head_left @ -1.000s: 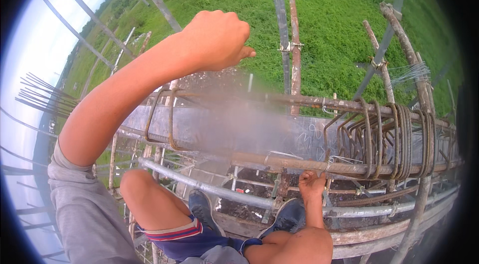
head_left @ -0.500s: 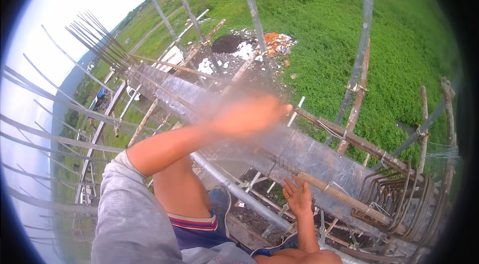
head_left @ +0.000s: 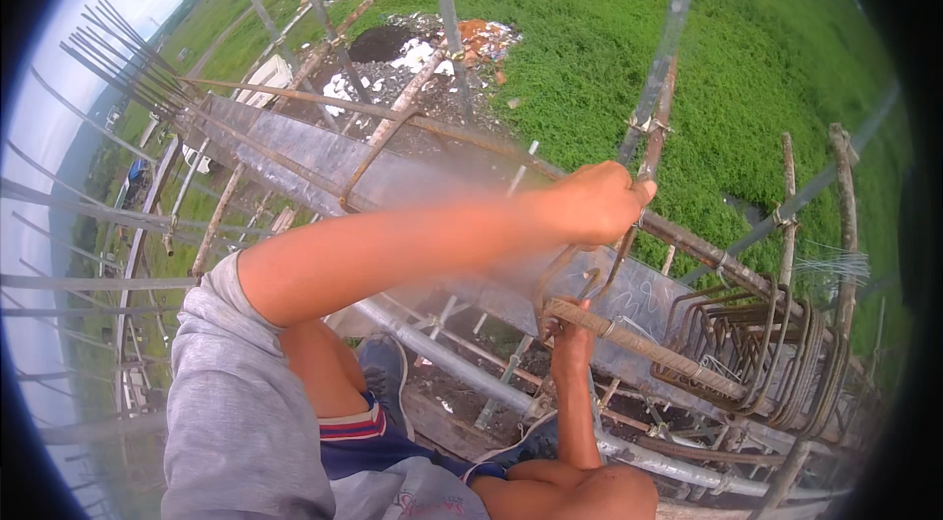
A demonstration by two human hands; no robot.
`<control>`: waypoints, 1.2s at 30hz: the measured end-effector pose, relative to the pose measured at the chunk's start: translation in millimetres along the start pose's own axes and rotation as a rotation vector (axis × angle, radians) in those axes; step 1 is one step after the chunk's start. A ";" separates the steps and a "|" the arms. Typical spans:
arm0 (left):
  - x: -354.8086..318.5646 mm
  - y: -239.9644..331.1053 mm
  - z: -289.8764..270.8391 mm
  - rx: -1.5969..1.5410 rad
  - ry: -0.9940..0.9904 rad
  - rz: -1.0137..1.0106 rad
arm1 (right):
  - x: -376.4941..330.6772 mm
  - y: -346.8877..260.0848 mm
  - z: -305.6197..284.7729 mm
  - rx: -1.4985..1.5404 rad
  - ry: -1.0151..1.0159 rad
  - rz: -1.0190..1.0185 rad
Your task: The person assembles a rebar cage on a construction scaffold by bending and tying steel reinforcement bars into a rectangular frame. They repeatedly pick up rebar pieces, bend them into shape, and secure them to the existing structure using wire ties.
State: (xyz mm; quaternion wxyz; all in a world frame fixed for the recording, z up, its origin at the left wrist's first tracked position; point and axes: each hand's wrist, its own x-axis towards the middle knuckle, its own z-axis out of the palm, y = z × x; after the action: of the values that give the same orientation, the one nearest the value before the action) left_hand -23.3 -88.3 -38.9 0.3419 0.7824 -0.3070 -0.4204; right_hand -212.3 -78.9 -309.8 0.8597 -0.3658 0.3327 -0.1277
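Closest are the person's gray sleeve (head_left: 246, 392), blue shorts (head_left: 354, 427) with a striped hem, and a dark shoe (head_left: 383, 368). A fat silver pipe (head_left: 442, 353) runs past, just beyond the shoe.

The right hand (head_left: 568, 335) is up by the end of a rusty near bar (head_left: 678, 360). Its thumb points up and its other fingers are partly hidden, so one cannot tell if they pinch anything. The low part of a bent steel ring (head_left: 623, 263) is right beside that hand.

The left arm reaches across, a bit blurry. The left hand (head_left: 601, 203) is curled into a fist, fingers pressed together around the top of the ring, next to the rusty far bar (head_left: 702, 247). So the ring sits between the two hands, leaning across the two bars.

Under the bars is a long gray panel (head_left: 295, 152). A second ring (head_left: 365, 171) hangs to the left, well apart from the hands. On the right, a bunch of rings (head_left: 786, 353) sits close together on the bars.

Farther off, thin wires (head_left: 830, 267) are by a wooden pole (head_left: 845, 196). Past them are green grass (head_left: 786, 58), a dark pile (head_left: 380, 44) and an orange pile (head_left: 483, 37). Steel rods (head_left: 118, 49) poke up at the far left, in front of the pale sky (head_left: 59, 78).
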 end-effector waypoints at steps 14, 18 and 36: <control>10.8 21.1 -1.7 -0.089 -0.074 -0.019 | -29.6 18.2 53.0 -0.567 -0.177 -0.449; 10.4 13.6 11.1 -0.192 -0.043 -0.056 | -42.1 27.6 55.6 -0.458 -0.203 -0.433; -42.4 121.3 -17.5 0.986 0.034 0.550 | -50.6 -16.7 -94.0 -0.343 0.282 -0.653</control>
State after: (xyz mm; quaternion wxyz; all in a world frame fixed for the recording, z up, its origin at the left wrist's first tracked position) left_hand -51.0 -120.9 83.5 0.0379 0.7475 -0.6541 -0.1098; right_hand -312.2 -118.3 -321.6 0.6462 -0.5698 0.3302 -0.3857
